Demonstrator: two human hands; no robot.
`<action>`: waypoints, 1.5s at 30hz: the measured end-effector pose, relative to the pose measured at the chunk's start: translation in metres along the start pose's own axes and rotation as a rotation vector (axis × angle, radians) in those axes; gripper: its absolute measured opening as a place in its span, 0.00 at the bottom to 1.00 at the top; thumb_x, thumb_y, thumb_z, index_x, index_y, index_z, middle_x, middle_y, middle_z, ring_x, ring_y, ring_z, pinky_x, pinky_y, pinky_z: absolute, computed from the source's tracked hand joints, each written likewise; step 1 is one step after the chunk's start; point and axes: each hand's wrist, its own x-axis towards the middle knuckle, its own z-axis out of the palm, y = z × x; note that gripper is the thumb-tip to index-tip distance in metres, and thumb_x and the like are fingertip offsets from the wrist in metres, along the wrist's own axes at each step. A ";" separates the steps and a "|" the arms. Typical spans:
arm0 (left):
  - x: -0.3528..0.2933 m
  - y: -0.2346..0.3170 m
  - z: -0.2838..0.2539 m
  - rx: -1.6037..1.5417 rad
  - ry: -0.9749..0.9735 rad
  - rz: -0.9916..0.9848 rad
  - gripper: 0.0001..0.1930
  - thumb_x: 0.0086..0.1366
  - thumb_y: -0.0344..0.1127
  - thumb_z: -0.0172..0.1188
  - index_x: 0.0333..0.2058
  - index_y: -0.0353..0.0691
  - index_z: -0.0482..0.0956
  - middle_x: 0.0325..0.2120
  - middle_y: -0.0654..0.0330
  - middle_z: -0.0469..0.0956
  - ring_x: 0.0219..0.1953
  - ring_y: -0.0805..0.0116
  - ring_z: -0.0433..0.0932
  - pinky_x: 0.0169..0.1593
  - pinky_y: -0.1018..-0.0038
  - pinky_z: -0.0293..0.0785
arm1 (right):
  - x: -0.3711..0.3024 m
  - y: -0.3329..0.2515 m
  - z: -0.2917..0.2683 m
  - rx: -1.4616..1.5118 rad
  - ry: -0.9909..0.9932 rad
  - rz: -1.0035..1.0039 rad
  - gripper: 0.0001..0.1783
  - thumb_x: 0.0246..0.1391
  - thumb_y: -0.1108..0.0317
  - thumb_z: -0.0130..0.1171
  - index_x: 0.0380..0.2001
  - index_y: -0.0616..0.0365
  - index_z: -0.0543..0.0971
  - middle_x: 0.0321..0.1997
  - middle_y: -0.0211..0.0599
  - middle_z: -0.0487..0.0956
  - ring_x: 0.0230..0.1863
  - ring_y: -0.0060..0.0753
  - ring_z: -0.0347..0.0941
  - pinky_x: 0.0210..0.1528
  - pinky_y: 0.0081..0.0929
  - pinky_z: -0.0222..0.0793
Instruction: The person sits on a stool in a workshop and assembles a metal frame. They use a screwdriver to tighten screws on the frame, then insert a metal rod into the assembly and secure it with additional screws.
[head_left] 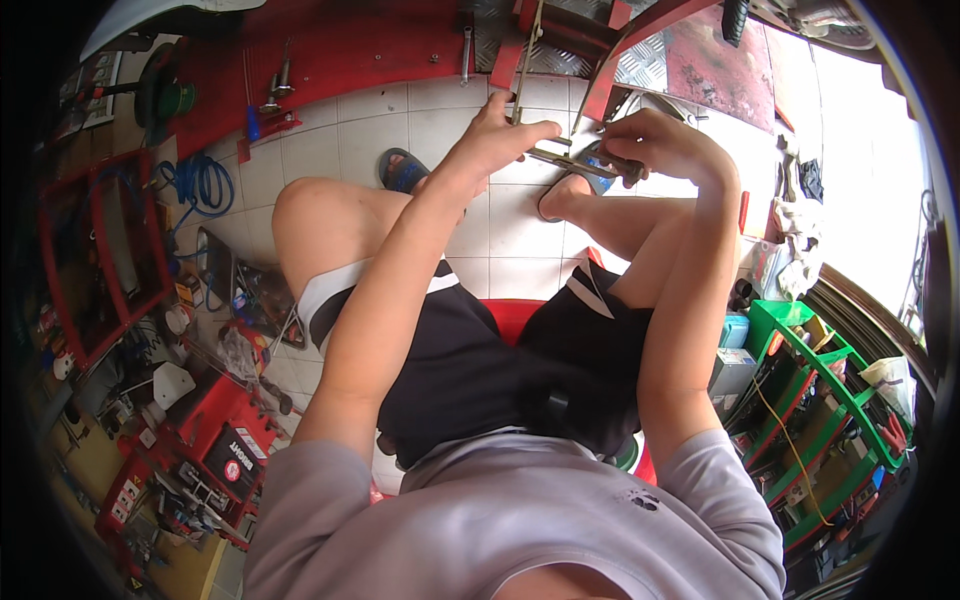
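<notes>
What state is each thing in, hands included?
left hand: closed around a thin upright metal rod
right hand: gripping pliers, jaws pointing left toward the left hand
blue hose: coiled on the tiled floor
sandal: on the person's left foot, flat on the floor
green rack: upright, cluttered with tools

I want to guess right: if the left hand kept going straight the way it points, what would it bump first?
Probably the thin metal rod that the left hand already touches, then the red metal frame behind it; depth is hard to judge.
</notes>
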 end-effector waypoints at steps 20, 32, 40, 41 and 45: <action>-0.007 0.002 -0.001 -0.182 -0.090 -0.022 0.41 0.54 0.33 0.67 0.63 0.36 0.54 0.35 0.63 0.73 0.44 0.72 0.71 0.52 0.72 0.62 | 0.001 -0.001 0.004 -0.078 0.004 0.083 0.17 0.57 0.60 0.49 0.44 0.58 0.77 0.39 0.38 0.77 0.28 0.31 0.75 0.34 0.28 0.71; -0.017 -0.044 0.045 -0.836 0.352 0.016 0.27 0.62 0.63 0.41 0.42 0.44 0.70 0.38 0.62 0.70 0.45 0.68 0.67 0.50 0.66 0.59 | 0.006 0.001 0.006 -0.044 0.004 0.123 0.18 0.57 0.59 0.50 0.43 0.58 0.78 0.45 0.35 0.75 0.29 0.30 0.75 0.35 0.28 0.71; -0.029 -0.042 0.053 -0.552 0.315 -0.060 0.25 0.57 0.56 0.57 0.45 0.43 0.69 0.38 0.61 0.69 0.44 0.67 0.70 0.44 0.72 0.64 | 0.007 -0.001 0.002 -0.018 -0.004 0.126 0.17 0.57 0.60 0.49 0.43 0.60 0.78 0.39 0.37 0.78 0.30 0.30 0.76 0.35 0.28 0.72; -0.030 -0.040 0.054 -0.633 0.224 -0.109 0.25 0.58 0.56 0.57 0.46 0.43 0.69 0.36 0.60 0.70 0.42 0.66 0.72 0.43 0.71 0.65 | 0.008 0.001 0.003 -0.023 -0.003 0.121 0.17 0.57 0.61 0.49 0.42 0.60 0.78 0.39 0.37 0.78 0.30 0.30 0.76 0.35 0.29 0.72; -0.027 -0.037 0.053 -0.751 -0.032 -0.145 0.25 0.60 0.54 0.59 0.46 0.41 0.67 0.37 0.53 0.73 0.39 0.61 0.78 0.45 0.69 0.71 | 0.013 0.006 0.007 -0.084 -0.005 0.081 0.16 0.57 0.62 0.49 0.40 0.61 0.78 0.38 0.38 0.78 0.31 0.33 0.76 0.36 0.30 0.72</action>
